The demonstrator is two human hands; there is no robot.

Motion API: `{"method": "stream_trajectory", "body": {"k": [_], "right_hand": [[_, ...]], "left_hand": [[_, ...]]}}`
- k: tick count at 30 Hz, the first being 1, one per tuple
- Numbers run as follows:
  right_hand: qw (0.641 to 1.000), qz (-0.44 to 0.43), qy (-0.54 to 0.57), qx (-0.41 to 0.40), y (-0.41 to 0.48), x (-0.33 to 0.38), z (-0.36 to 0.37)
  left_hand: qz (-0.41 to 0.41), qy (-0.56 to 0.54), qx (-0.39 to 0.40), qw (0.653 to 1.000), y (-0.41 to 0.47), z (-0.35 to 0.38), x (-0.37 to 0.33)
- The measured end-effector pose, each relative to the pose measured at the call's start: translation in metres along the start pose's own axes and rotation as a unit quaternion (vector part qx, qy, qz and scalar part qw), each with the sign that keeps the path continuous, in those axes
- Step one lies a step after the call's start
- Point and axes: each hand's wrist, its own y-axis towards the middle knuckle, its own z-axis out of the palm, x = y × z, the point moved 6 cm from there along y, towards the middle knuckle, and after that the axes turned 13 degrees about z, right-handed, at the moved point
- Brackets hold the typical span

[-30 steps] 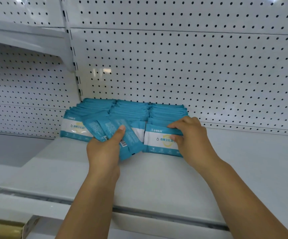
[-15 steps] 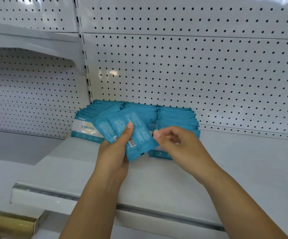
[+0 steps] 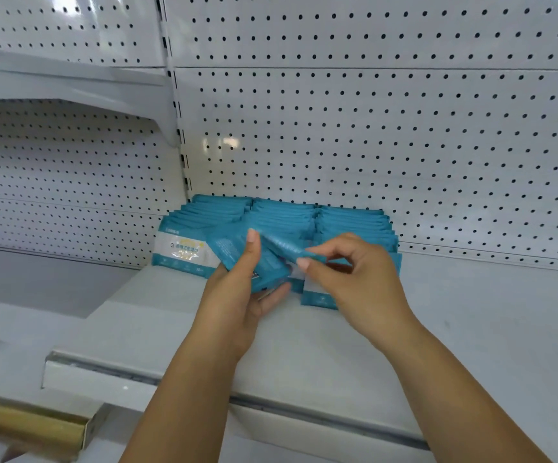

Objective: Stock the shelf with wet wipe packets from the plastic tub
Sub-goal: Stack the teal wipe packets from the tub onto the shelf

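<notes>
a: hands?
b: my left hand point(image 3: 237, 297) grips a fan of wet wipe packets point(image 3: 234, 253); my right hand point(image 3: 354, 274) pinches the top packet point(image 3: 286, 247). stocked rows point(image 3: 348, 222) sit on the shelf point(image 3: 471, 329) just behind them.

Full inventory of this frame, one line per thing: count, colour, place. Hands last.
shelved packets: three rows, exact count unclear, teal with white labels, back of the shelf against the pegboard
fanned packets: a few, teal, in front of the rows
top packet: one, teal, on the fan
shelf: one, white, centre
pegboard: white panels with dark holes, behind the shelf
upper shelf: one, white, top left
box: one, tan, bottom left, blurred
left hand: grips the fanned packets
right hand: pinches the top packet's end
</notes>
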Motion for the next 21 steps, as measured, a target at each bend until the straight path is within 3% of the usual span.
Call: {"method": "stream_trajectory", "body": {"k": [3,6,12,16,21], "right_hand": [[0.995,-0.05,-0.024,0.077,-0.007,0.003,0.019],[0.991,-0.048,-0.034,0.122,-0.012,0.004,0.023],[0.999,0.036,0.022,0.014,-0.001,0.002,-0.001],[0.984,0.151,0.045,0.078,0.001,-0.02,0.003],[0.988,0.116,0.082,0.059,0.004,-0.016,0.002]], "left_hand": [[-0.013,-0.015,0.011,1.0,-0.002,0.003,0.002],[-0.01,-0.021,-0.022,0.999,0.0,-0.005,0.001],[0.006,-0.047,-0.001,0.999,0.002,-0.004,-0.006],[0.009,-0.032,0.046,0.998,0.0,0.002,-0.008],[0.017,-0.035,0.043,0.998,0.0,0.005,-0.007]]}}
